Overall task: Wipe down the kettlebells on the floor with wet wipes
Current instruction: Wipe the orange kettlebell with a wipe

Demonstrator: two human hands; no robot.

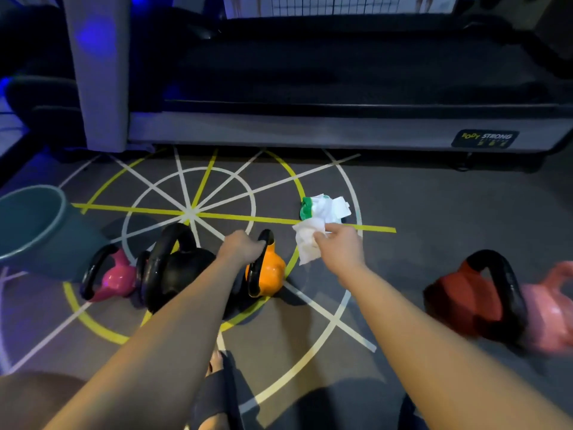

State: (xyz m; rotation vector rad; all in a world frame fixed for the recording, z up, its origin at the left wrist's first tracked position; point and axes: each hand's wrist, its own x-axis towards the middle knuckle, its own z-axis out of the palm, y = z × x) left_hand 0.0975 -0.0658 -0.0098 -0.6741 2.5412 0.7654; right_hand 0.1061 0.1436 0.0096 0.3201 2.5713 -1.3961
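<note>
Head view, orange kettlebell (269, 271): stands on the floor (418, 212) near the middle of the painted circle, at the right end of a row of three. Its black handle loop is seen edge-on, with the long axis running from the person toward the treadmill (310, 128); it may be tipped slightly, though the wide lens makes that hard to judge.
Left hand (240, 248): fingers curled round the top of the orange kettlebell's handle.
Right hand (338, 246): pinches a crumpled white wet wipe (307, 246), which hangs just right of the orange kettlebell, apart from it.
Wipes packet (322, 207): white and green, lying on the floor just beyond the wipe.
Neighbours: black kettlebell (179, 265) just beside the orange one on the left, then a magenta kettlebell (114, 274); the handles of both also run near to far.
Right side: red kettlebell (465, 293) and a blurred pink kettlebell (548, 315), well apart from the orange one.
Open room: bare floor between the orange and red kettlebells.
Far edge: the treadmill base bounds the floor.
Left edge: teal bucket (31, 221).
Writing: the treadmill label (485, 138) reads "BODY STRONG".
</note>
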